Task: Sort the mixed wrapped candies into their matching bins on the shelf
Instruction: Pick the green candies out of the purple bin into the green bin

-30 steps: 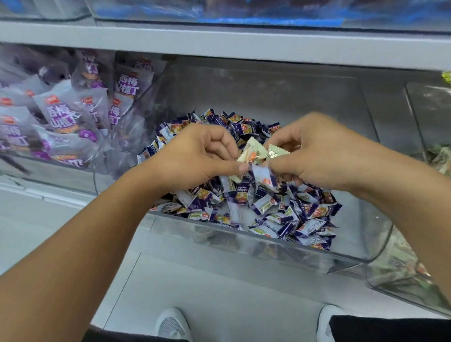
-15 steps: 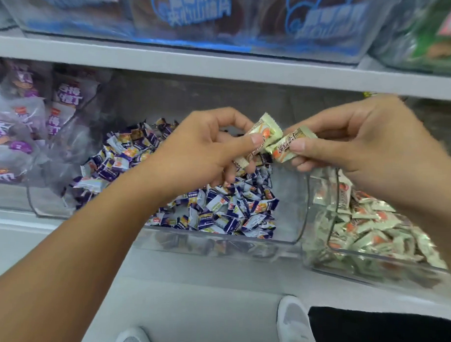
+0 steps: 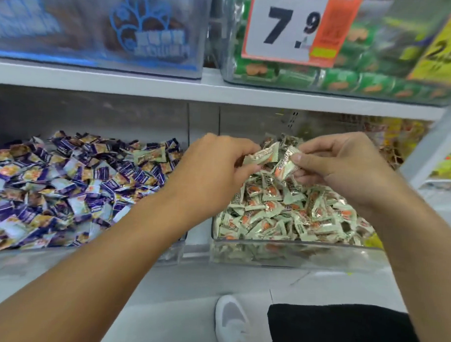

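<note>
We saw a clear bin [image 3: 293,252] of pale green candies [image 3: 281,211] beside a bin [image 3: 175,253] of purple candies [image 3: 65,180]. Above the green bin, the left hand [image 3: 214,170] pinched a green candy [image 3: 262,155], lying roughly level; the right hand [image 3: 347,165] pinched another candy [image 3: 286,164], tilted steeply.

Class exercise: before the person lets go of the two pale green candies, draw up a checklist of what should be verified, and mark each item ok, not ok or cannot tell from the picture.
1. Left hand has a firm grip on its pale green candy: ok.
2. Right hand pinches the second pale green candy: ok.
3. Both hands are over the bin of pale green candies, not the purple one: ok.
4. Held wrappers match that bin's contents: ok.
5. Purple candy bin free of strays: not ok, one pale green stray candy lies on the pile.
6. More candies hidden in either palm: cannot tell.
</note>
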Tool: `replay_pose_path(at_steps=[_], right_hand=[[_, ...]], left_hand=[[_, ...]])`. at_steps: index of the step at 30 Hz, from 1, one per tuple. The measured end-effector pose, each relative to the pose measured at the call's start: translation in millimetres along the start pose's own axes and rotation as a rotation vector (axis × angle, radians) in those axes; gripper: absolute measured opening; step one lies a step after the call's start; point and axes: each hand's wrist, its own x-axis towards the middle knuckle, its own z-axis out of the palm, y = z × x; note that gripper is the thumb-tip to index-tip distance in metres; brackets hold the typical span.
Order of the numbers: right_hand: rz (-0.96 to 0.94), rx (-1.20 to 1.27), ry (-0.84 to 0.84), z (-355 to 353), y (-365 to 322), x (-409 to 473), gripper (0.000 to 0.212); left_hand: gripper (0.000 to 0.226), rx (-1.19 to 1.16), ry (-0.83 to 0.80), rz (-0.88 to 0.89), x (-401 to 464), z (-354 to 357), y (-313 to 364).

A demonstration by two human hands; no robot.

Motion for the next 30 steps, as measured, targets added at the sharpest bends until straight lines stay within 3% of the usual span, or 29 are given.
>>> replay_pose_path(at_steps=[3, 6, 8, 11, 16, 19, 22, 24, 27, 30], right_hand=[[-0.049, -0.111, 0.089, -3.7, 4.2, 5.1, 0.007], [-0.307, -0.512, 0.11, 1.3, 5.0, 3.5, 0.029], [-0.471, -0.61, -0.11, 14.5, 1.9, -4.0, 0.033], [-0.537, -0.755, -0.406, 32.0, 7.5, -5.6, 0.04], [-0.195, -1.181, -0.717, 30.9, 33.8, 15.8, 0.053], [-0.112, -1.192, -0.631, 23.7, 41.1, 32.4, 0.052], [-0.106, -1.151, -0.535, 25.7, 33.5, 39.6, 0.045], [-0.112, -1.129, -0.509, 24.2, 22.6, 27.4, 0.044], [-0.225, -1.207, -0.358, 29.5, -18.9, -4.0, 0.046], [-0.577, -0.997, -0.33, 82.4, -51.4, -39.7, 0.037]], left_hand=[[0.035, 0.117, -0.002, -0.021, 3.5, 8.3, 0.2], [0.048, 0.211, -0.078, -0.034, 6.0, 12.9, -0.6], [0.045, 0.241, -0.075, -0.022, 6.6, 11.0, -4.1], [0.031, 0.289, -0.065, 0.012, 5.3, 2.5, -15.9], [0.04, 0.237, -0.215, 0.035, -2.5, -10.1, -32.5], [0.056, 0.227, -0.262, 0.068, -7.6, -9.3, -32.6], [0.049, 0.182, -0.266, 0.085, -12.9, -19.1, -33.9], [0.04, 0.127, -0.161, 0.084, -15.9, -33.3, -37.2], [0.032, 0.233, 0.049, -0.088, -22.8, -67.8, -59.9], [0.035, 0.611, 0.004, -0.481, -46.9, -113.2, -106.3]])
